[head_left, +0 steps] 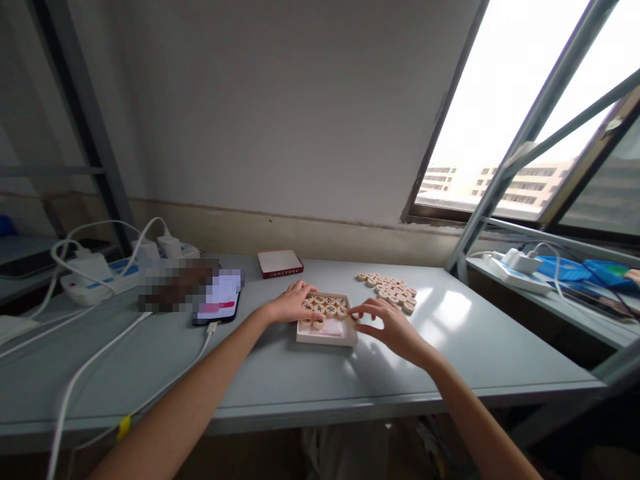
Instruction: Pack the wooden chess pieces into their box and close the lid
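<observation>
Grey table (440, 360), xiangqi pieces (387, 292), box (327, 337), phone (219, 298), power strip (100, 280)

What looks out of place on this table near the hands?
The wooden xiangqi pieces lie loose in a heap on the table, outside the white box. That looks odd because the box holds matching pieces in neat rows, with pink paper showing.

Office-like room; grey desk (430, 373), power strips (95, 280), large window (500, 113)

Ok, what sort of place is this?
Probably a plain office or workroom: a grey desk, a power strip with chargers, and a window overlooking a multi-storey building.
</observation>
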The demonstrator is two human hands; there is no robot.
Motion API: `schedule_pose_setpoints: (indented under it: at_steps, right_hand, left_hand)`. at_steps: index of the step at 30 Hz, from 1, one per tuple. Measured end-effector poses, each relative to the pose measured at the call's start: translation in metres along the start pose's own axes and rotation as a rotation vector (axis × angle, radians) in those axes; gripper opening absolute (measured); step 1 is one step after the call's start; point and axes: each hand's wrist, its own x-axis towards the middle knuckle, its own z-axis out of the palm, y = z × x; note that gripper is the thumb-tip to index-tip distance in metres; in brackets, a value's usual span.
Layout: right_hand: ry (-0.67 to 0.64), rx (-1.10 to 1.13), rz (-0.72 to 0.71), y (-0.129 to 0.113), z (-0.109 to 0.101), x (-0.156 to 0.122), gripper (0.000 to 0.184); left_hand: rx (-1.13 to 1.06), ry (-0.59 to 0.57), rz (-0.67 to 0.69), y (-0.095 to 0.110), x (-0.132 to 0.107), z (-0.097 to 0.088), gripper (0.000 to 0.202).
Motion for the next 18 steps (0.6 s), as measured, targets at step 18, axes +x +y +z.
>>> schedule_pose_setpoints:
  at_steps: [18]
  right_hand:
    - [0.254, -0.407, 0.207, 0.031, 0.002, 0.004, 0.021]
  left_hand:
    - [0.008, -0.01, -0.005, 0.004, -0.001, -0.002, 0.063]
